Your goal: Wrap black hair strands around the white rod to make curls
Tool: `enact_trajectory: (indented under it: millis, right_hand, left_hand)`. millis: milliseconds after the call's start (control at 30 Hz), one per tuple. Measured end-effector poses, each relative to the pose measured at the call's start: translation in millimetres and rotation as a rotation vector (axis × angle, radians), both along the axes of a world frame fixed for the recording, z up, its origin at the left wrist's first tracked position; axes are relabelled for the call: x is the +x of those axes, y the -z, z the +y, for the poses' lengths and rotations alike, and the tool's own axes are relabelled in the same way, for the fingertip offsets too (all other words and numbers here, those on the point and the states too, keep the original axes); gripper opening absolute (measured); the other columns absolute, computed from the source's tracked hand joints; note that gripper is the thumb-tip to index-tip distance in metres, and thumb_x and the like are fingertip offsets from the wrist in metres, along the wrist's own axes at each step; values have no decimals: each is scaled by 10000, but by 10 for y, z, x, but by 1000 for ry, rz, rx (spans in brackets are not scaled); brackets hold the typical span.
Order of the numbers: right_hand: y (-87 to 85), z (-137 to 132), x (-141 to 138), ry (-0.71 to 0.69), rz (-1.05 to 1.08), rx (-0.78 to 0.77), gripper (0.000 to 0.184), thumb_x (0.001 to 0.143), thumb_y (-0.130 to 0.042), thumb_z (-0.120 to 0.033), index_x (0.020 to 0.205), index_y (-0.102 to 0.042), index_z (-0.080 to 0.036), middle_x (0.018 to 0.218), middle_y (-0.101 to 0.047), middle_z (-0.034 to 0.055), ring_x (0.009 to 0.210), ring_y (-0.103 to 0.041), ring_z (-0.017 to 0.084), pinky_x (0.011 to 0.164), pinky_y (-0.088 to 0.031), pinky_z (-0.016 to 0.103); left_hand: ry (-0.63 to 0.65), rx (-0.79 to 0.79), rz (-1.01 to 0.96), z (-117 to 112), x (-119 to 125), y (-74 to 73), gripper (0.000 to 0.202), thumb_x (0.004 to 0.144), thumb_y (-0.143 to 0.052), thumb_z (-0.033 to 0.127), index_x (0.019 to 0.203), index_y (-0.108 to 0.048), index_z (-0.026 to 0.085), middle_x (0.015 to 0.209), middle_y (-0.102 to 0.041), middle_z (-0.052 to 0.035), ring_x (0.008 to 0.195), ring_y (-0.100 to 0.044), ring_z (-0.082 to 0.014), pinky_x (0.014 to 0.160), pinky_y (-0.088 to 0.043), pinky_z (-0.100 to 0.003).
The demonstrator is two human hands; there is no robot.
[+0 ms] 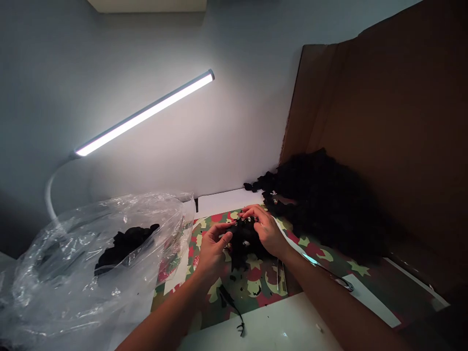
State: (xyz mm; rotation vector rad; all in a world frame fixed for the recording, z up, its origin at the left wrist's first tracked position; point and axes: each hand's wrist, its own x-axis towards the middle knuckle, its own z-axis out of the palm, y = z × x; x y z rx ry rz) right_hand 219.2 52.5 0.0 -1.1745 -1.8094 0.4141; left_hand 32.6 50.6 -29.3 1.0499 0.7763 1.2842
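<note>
My left hand (215, 243) and my right hand (265, 229) are both closed on a black openwork piece (243, 246), thin and ragged, with small holes through it. The left thumb and fingers pinch its left edge; the right fingers grip its upper right part. It hangs just over a camouflage-patterned mat (256, 290); whether it touches the mat I cannot tell. A long black scrap (230, 300) lies on the mat nearer to me, among small black bits. Beside my right wrist lies a thin, two-pronged metal object (281, 278), partly hidden.
A heap of black pieces (325, 200) rests against a tall cardboard panel (380, 107) at right. A clear plastic bag (73, 292) with black pieces (126, 247) stands at left, under a lit lamp (146, 114). A shiny metal object (344, 282) lies beyond my right forearm.
</note>
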Motion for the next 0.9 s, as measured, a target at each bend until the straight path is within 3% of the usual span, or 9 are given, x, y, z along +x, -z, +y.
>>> enact_trajectory:
  millis: [100,200,333,433,600,733,900]
  right_hand:
    - [-7,-45,-68,-119,80,-42,257,940,-362,-133,926,-605,-215,1001,-641,55,926,-610,195,830,-468,318]
    - [38,-59,-138,-117,81,-93,159,977,-479,-242,882,-604,-219,890,-621,24,802,-588,182,720,-452,292]
    - [113,-53,-204,-107,95,-97,124,914,-540,-176,798,-554,-217,833,-596,5,726,-562,164,661,-434,271]
    - [133,-85,-242,-96,89,-80,177,851,-499,-76,751,-486,-222,819,-563,4,744,-543,171,661,-418,269]
    - [140,-133,-304,15,-179,-26,255,692,-468,28,745,-425,-217,786,-521,-11,714,-484,175,774,-355,325]
    - [189,-37,-312,94,-172,-84,291,639,-449,41,750,-394,-223,787,-530,-6,704,-487,180,709,-326,302]
    - [211,74,-247,191,-127,-156,324,606,-437,55,721,-354,-236,728,-525,-9,686,-495,180,645,-311,270]
  left_hand:
    - [-2,-30,-10,-3,5,-14,343,716,-853,357,980,-753,162,980,-767,-92,821,-700,-205,756,-548,-318]
    - [-62,-5,20,-6,-1,-16,321,698,-864,337,938,-753,156,954,-762,-89,879,-702,-222,802,-544,-329]
    - [-102,61,138,-21,-3,-4,298,649,-884,299,865,-725,172,937,-738,-65,866,-698,-223,778,-546,-328]
    - [-79,143,336,-36,8,-1,345,688,-844,269,1011,-741,203,968,-727,-64,865,-691,-225,748,-546,-319]
    - [-85,267,683,-62,26,-49,160,731,-774,238,886,-794,208,858,-740,-61,776,-677,-232,700,-514,-323]
    - [-124,275,663,-93,53,-62,162,773,-721,204,922,-783,222,862,-775,-47,787,-692,-239,728,-492,-324]
    - [-188,275,672,-142,92,-6,13,788,-720,222,779,-726,214,681,-694,9,631,-583,-180,626,-406,-280]
